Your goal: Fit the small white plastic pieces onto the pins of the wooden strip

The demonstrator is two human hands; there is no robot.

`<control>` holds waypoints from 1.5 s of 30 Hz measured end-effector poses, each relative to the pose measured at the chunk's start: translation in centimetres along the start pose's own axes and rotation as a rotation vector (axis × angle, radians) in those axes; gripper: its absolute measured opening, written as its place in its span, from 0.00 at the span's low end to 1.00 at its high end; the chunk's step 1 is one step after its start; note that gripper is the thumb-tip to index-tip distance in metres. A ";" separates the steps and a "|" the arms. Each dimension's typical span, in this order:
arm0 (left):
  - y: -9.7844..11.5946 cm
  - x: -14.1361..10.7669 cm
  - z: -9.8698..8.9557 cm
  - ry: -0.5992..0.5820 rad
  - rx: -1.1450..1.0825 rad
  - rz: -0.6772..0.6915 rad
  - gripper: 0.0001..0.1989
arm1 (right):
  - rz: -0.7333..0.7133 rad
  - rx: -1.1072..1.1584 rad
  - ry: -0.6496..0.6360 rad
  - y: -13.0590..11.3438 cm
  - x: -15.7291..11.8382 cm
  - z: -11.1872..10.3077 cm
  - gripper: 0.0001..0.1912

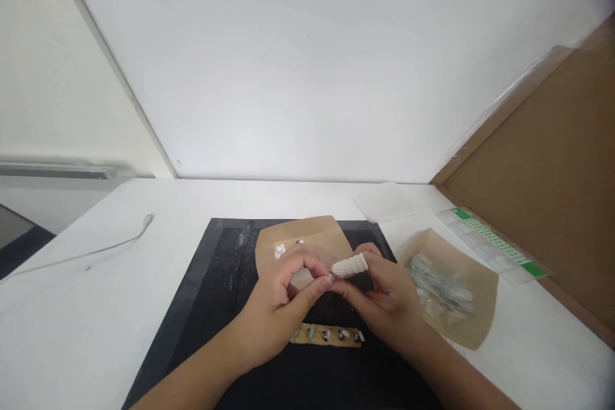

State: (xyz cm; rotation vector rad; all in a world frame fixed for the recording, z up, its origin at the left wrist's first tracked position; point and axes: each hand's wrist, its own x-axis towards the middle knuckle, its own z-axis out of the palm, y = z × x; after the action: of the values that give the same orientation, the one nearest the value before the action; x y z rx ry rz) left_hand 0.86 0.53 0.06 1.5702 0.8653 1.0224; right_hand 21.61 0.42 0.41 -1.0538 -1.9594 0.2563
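Strip, tan, flat (333, 337): runs left-right, left end hidden. Left hand (276, 304), right hand (391, 295) pinch tiny pale piece (331, 277), direction unclear.

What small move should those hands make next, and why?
Perhaps lower the left hand and right hand toward the strip: their fingertips meet above the mat, and the strip lies close, bearing white bits. Anything between the fingertips is too small to tell.

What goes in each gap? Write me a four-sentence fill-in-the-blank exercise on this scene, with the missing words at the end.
1. Unlike the left hand, the right hand has a white cover over one ____.
2. The mat is coloured ____.
3. The cable lies to the mat's ____.
4. The label on the plastic box is white and ____.

Missing words: finger; black; left; green.
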 end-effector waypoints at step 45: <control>-0.5 -0.5 -0.8 -0.167 0.003 0.133 0.09 | 0.038 0.052 -0.131 -0.9 -1.6 -2.3 0.19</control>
State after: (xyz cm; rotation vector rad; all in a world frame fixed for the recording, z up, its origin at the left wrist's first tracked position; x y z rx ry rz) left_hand -0.08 0.50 -0.45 1.7074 0.6561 0.9669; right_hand 23.22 -1.82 1.33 -1.0641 -2.0389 0.4040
